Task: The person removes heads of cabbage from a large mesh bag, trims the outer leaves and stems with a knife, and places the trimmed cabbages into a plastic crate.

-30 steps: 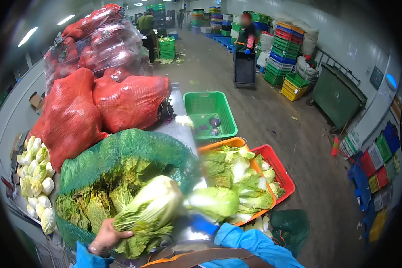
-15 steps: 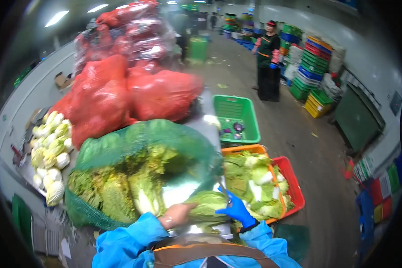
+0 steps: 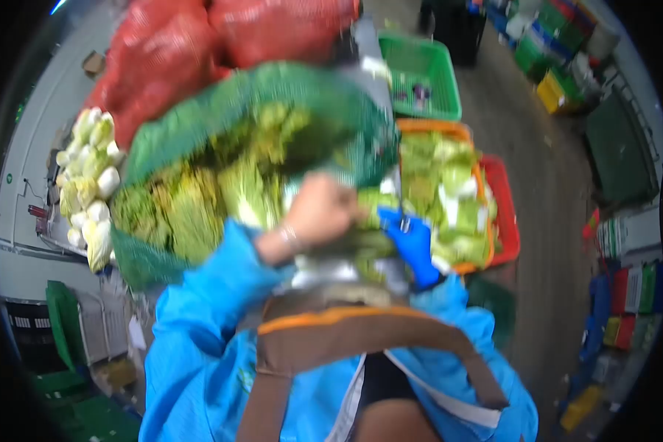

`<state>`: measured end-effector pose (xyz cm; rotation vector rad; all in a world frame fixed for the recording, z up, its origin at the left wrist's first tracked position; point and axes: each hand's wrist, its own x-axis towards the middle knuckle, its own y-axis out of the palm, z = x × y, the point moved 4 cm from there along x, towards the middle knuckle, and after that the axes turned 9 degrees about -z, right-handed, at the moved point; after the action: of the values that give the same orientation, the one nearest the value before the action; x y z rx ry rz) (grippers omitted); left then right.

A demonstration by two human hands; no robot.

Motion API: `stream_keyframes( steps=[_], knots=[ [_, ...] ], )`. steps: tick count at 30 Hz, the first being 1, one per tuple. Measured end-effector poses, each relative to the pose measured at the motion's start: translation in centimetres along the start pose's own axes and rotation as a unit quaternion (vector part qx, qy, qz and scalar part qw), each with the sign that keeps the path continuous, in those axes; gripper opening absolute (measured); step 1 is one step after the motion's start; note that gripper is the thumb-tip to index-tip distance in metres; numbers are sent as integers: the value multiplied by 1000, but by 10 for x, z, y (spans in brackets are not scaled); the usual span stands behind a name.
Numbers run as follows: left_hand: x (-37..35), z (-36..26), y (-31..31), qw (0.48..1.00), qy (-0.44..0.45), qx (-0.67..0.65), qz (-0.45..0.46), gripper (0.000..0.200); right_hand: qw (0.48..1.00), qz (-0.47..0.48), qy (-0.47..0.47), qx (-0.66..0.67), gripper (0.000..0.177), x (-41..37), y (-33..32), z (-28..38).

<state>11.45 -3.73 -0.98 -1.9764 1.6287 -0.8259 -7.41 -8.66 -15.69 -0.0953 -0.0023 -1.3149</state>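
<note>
My left hand (image 3: 319, 211), bare and blurred, is curled closed over the work surface; what its fingers hold, if anything, is smeared. Just to its right lies a pale green napa cabbage (image 3: 376, 200), partly covered by my hands. My right hand (image 3: 412, 243), in a blue glove, grips a knife (image 3: 400, 186) whose thin blade points away from me. In front, a green mesh sack (image 3: 199, 140) gapes open, with leafy napa cabbages (image 3: 191, 210) inside.
An orange crate (image 3: 438, 127) of cabbage leaves stands right, beside a red crate (image 3: 507, 214). Beyond is a green crate (image 3: 420, 66) with purple pieces. Red sacks (image 3: 162, 66) stand at the back; trimmed cabbages (image 3: 88, 177) pile up at left.
The view has tipped downward, so the scene sits higher and the person in the aisle is mostly cut off. My left hand has lifted and curled, and appears blurred; the knife stays in my right.
</note>
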Motion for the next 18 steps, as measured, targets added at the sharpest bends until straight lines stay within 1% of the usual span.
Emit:
stream_keyframes(
  steps=[1, 2, 3, 5, 6, 7, 8, 9, 11, 12, 13, 15, 16, 17, 18],
  knots=[
    [6, -1, -5, 990, -58, -126, 11, 18, 999, -8, 9, 46, 18, 6, 2, 15],
    [10, -3, -11, 975, -115, -190, 5, 18, 988, -61, 138, 34, 14, 9, -11, 17],
    [17, -2, -15, 955, -160, -250, -13, 20, 986, -75, 110, 103, 9, 15, -15, 20],
    [16, 26, 6, 982, -89, -158, -45, 27, 984, -82, 93, 132, 8, 17, -20, 24],
    [7, 23, 14, 999, -24, -19, -40, 36, 983, -82, 92, 132, 8, 22, -20, 23],
    [-3, 22, 24, 996, 21, 80, -37, 53, 964, -151, 120, 181, 10, 26, -25, 19],
    [-13, 32, 42, 993, -15, 117, 27, 62, 938, -217, 146, 227, 12, 28, -31, 14],
    [-21, 46, 60, 983, -49, 152, 88, 71, 939, -216, 142, 229, 12, 33, -37, 7],
    [-40, 69, 85, 989, -66, 84, 106, 77, 949, -235, 140, 156, 22, 42, -55, -16],
    [-44, 68, 83, 989, -62, 94, 94, 80, 963, -232, 115, 72, 30, 39, -59, -13],
    [-46, 68, 82, 990, -60, 92, 93, 80, 964, -232, 113, 70, 30, 32, -66, -9],
    [-49, 74, 81, 990, -112, 34, 73, 82, 976, -145, 139, -87, 40, 10, -68, 22],
    [-51, 78, 80, 989, -127, 22, 66, 82, 985, -119, 37, -120, 48, 3, -73, -1],
    [-52, 88, 82, 987, -147, -5, 69, 77, 989, -85, 15, -118, 54, -5, -68, 2],
    [-54, 94, 83, 979, -181, -9, 92, 76, 989, -79, -10, -123, 58, -8, -64, -11]
  ],
)
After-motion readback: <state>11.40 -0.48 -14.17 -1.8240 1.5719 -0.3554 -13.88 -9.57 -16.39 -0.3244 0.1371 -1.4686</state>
